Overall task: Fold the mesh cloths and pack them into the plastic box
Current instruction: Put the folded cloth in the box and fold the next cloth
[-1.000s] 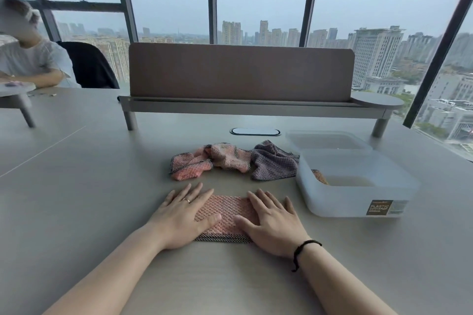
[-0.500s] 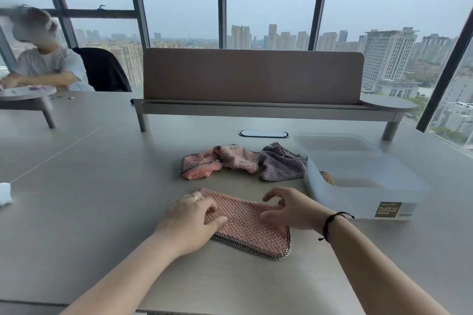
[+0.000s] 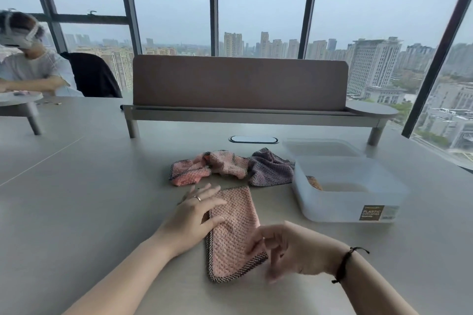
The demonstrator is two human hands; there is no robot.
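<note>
A folded pink mesh cloth (image 3: 230, 233) with a dark border lies on the table, its long side running away from me. My left hand (image 3: 192, 217) rests flat on its left edge, fingers spread. My right hand (image 3: 294, 250) is blurred at the cloth's near right corner, fingers curled against the edge; whether it grips is unclear. Behind lie two crumpled pink cloths (image 3: 189, 174) (image 3: 227, 163) and a grey-purple cloth (image 3: 271, 170). The translucent plastic box (image 3: 353, 212) stands open to the right, with a brownish cloth (image 3: 314, 183) showing at its left inside wall.
The box's lid (image 3: 322, 147) lies flat behind the box. A brown desk divider (image 3: 238, 84) on a raised shelf crosses the back of the table, with an oval cable port (image 3: 253, 139) before it. Another person (image 3: 30, 69) sits at the far left.
The folded pink cloth has turned from lying crosswise to pointing away from me. My left hand slid to its left edge, and my right hand came back to its near right corner.
</note>
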